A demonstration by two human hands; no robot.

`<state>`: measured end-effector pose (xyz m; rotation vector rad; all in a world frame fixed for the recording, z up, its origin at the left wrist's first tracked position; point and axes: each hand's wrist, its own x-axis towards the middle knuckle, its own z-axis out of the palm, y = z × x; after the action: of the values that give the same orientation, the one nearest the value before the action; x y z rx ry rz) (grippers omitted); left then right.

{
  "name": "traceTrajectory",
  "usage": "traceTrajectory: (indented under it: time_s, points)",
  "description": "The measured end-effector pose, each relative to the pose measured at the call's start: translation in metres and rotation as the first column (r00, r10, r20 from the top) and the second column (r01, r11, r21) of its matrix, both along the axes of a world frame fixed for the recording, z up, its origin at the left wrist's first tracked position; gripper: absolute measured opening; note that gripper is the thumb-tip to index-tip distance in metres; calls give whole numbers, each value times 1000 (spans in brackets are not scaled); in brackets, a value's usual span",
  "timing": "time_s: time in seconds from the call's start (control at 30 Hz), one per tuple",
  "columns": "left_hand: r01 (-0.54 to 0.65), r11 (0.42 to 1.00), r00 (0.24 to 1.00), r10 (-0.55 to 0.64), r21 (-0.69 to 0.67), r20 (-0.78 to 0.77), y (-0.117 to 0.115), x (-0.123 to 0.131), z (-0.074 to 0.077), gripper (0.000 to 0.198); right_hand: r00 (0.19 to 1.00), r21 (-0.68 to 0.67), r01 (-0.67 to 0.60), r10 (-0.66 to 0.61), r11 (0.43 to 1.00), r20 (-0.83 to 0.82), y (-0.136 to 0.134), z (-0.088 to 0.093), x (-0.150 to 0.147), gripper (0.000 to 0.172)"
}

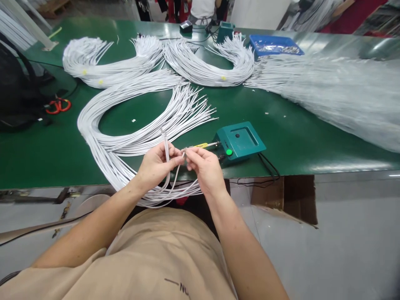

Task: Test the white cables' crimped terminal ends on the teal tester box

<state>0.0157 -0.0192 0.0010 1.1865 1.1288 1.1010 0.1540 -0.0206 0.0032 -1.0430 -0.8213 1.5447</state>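
My left hand [161, 162] is closed on a few thin white cables [166, 150], whose loop hangs down below the fingers. Close against it, my right hand [203, 166] pinches the end of a white cable between thumb and fingertips; the tip itself is too small to make out. Just beyond the hands stands a teal device [240, 141] with a lit green button and a yellow-and-metal part pointing toward my fingers. A large curved bundle of white cables [90, 121] lies to the left, its near part drooping over the table edge beneath my hands.
More white cable bundles [206, 68] lie across the green table [150, 110]. A blue tray [275, 43] of small parts sits at the back. Red-handled scissors [58, 105] and a black bag [18, 87] are at left. A cardboard box [284, 200] stands on the floor. People are across the table.
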Motion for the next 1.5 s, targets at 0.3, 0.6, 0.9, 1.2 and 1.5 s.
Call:
traceTrajectory:
  time_s: [0.3, 0.6, 0.9, 1.2, 1.5]
  points:
    - [96, 993, 992, -90, -72, 93, -3, -5, 6, 39, 998, 31, -62, 63, 998, -31, 6, 4, -2, 18]
    - [111, 993, 988, -107, -32, 112, -4, -4, 5, 39, 995, 43, -79, 76, 996, 68, 2, 1, 9, 11]
    - [76, 987, 976, -44, 143, -214, -6, -5, 2, 27, 987, -40, -133, 136, 990, 89, 5, -1, 15, 11]
    - [59, 974, 924, 29, 217, -381, -6, -5, -3, 23, 950, 13, -33, 27, 999, 310, 4, -1, 14, 20]
    - [215, 952, 954, -157, -219, 254, 8, -4, -1, 46, 748, 381, -192, -116, 905, 653, 3, -13, 14, 18]
